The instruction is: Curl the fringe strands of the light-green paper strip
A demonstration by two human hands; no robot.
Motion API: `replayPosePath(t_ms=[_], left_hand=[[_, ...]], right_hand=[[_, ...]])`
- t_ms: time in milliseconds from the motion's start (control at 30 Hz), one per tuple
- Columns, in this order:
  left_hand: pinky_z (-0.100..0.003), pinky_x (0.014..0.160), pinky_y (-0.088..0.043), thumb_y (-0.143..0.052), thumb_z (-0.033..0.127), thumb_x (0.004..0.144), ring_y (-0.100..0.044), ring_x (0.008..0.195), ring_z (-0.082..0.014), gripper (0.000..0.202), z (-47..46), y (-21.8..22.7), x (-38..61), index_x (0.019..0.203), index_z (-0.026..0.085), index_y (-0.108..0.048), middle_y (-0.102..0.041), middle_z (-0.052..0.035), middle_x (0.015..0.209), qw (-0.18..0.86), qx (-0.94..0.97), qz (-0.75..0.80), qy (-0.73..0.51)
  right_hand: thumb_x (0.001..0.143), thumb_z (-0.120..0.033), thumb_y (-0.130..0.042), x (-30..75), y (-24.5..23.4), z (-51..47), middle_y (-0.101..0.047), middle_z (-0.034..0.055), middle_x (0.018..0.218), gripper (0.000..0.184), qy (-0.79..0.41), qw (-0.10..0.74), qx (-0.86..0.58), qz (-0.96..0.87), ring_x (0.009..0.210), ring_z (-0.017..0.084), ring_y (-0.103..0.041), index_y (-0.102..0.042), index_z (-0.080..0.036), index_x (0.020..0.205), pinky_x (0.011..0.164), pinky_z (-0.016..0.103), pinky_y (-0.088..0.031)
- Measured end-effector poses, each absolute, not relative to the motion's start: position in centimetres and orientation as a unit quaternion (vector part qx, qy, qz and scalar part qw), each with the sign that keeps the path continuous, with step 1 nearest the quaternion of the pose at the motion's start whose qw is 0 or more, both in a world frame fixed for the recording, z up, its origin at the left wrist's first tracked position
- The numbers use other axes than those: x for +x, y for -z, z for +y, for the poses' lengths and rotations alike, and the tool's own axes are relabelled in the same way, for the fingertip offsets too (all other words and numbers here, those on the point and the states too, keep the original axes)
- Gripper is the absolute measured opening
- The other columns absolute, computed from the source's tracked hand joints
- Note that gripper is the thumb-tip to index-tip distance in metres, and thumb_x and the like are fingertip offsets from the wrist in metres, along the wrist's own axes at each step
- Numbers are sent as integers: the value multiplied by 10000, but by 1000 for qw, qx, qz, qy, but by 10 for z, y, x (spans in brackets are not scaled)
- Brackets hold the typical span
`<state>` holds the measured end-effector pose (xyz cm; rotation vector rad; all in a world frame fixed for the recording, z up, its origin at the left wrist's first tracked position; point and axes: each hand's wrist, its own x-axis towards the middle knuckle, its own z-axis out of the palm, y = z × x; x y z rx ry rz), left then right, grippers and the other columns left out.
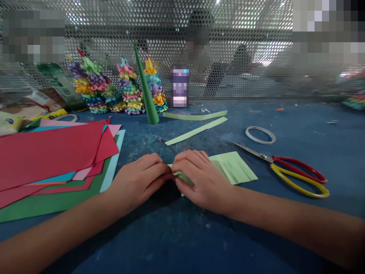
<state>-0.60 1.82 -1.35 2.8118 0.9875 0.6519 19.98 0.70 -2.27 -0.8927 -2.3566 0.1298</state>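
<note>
Both hands meet over a light green paper strip [232,167] with cuts across it, which lies on the blue table. The fingers of my left hand [144,175] pinch its left end. My right hand [201,179] is closed on the same paper just beside, fingertips touching those of the left. The fingers hide the part of the paper between them. Two narrow light green strips [196,131] lie beyond the hands. To the right rest scissors [269,158] with one red and one yellow handle, blades partly apart, and a white tape ring [260,135].
A pile of coloured paper sheets [51,152] covers the left side. A green paper cone [146,95] stands at the back, near several cones with curled paper frills [131,89]. A perforated metal screen [159,45] rises behind, with a person beyond it.
</note>
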Motion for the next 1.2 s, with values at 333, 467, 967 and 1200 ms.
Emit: replayPosePath(t_ms=[333, 467, 967, 1200], left_hand=[[-288, 791, -394, -434, 249, 941, -472, 856, -154, 165, 19, 11, -5, 943, 177, -583, -552, -34, 933, 28, 925, 300, -232], [-279, 798, -383, -461, 223, 931, -470, 859, -147, 124, 20, 13, -5, 943, 167, -571, -557, -27, 917, 33, 926, 291, -239], [-320, 779, -363, -512, 204, 907, -495, 877, -164, 72, 17, 15, -9, 975, 199, -538, -582, -26, 978, -24, 921, 284, -265], [-311, 741, -344, -465, 222, 931, -514, 870, -159, 100, 15, 11, -8, 958, 200, -559, -624, -8, 942, -32, 934, 261, -241]], right_hand=[[865, -165, -485, 200, 22, 6, -541, 67, 1050, 91, -63, 309, -336, -888, 952, 188, -494, -525, -171, 947, 822, 327, -357], [867, -154, -487, 201, 21, 7, -542, 63, 1058, 107, -64, 311, -335, -887, 959, 182, -494, -522, -169, 968, 822, 322, -360], [828, -147, -522, 200, 21, 9, -546, 58, 1045, 130, -80, 312, -342, -883, 940, 200, -506, -539, -176, 953, 820, 341, -368], [790, -106, -514, 200, 21, 7, -540, 72, 1063, 167, -84, 334, -323, -882, 959, 197, -505, -535, -165, 944, 831, 340, -375]])
